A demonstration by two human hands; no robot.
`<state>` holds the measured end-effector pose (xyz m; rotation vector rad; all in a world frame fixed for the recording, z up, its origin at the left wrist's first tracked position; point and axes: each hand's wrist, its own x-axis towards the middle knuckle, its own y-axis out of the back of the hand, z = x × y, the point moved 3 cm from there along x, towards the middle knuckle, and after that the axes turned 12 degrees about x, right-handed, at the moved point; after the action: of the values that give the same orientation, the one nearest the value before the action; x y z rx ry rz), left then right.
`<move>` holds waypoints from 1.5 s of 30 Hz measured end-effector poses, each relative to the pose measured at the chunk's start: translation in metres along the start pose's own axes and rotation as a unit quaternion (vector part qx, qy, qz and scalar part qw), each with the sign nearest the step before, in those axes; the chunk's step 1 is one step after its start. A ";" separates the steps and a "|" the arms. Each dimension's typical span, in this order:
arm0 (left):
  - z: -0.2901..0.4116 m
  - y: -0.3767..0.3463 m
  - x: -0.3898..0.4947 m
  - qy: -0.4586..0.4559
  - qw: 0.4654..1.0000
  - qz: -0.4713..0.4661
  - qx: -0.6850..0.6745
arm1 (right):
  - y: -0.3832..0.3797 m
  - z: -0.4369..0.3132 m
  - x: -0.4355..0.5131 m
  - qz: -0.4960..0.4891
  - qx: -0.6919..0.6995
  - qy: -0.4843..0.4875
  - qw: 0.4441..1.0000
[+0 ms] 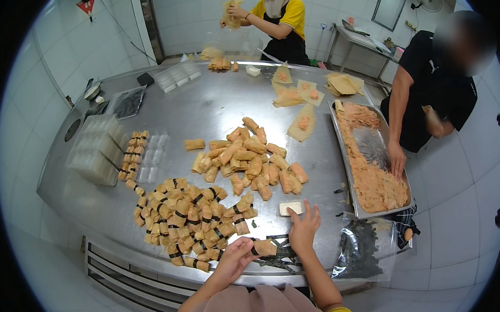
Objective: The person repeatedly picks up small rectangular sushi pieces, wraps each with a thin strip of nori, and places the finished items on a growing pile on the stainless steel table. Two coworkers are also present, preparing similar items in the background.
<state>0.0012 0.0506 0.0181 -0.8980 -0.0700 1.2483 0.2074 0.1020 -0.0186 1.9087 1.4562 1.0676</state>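
Note:
My left hand [237,256] holds a tofu-skin roll [265,248] with a dark seaweed strip around it, above the near edge of the steel table. A finger of my right hand [303,229] dips into a small white dish of pale paste [291,208]; the other fingers are spread. Dark seaweed strips [281,257] lie between my forearms. A pile of seaweed-banded rolls [188,220] stands to the left of my hands. Farther back is a heap of rolls without bands [248,156].
A steel tray of orange filling [372,178] stands at the right, with a co-worker's hand [396,160] in it. A plastic bag of seaweed [361,248] lies nearer. Stacked clear plastic trays [97,149] are at the left. Another co-worker [281,23] stands across the table.

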 end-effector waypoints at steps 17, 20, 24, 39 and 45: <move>0.002 -0.010 -0.011 0.004 0.989 0.015 0.150 | 0.060 -0.082 -0.020 -0.168 0.459 0.072 0.870; 0.004 -0.013 -0.014 0.000 0.988 0.021 0.152 | 0.059 -0.083 -0.019 -0.091 0.350 0.161 0.918; 0.005 -0.010 -0.014 0.006 0.987 0.039 0.158 | 0.061 -0.085 -0.018 -0.049 0.229 0.203 0.951; -0.002 -0.004 -0.008 0.101 0.994 0.006 0.049 | 0.055 -0.096 -0.030 -0.122 0.356 -0.052 0.925; -0.001 -0.004 -0.006 0.100 0.994 0.014 0.033 | 0.046 -0.089 -0.033 -0.114 0.395 0.003 0.912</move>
<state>0.0025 0.0448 0.0221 -0.9644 0.1426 1.1733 0.1559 0.0510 0.0576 2.1361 2.2798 0.3762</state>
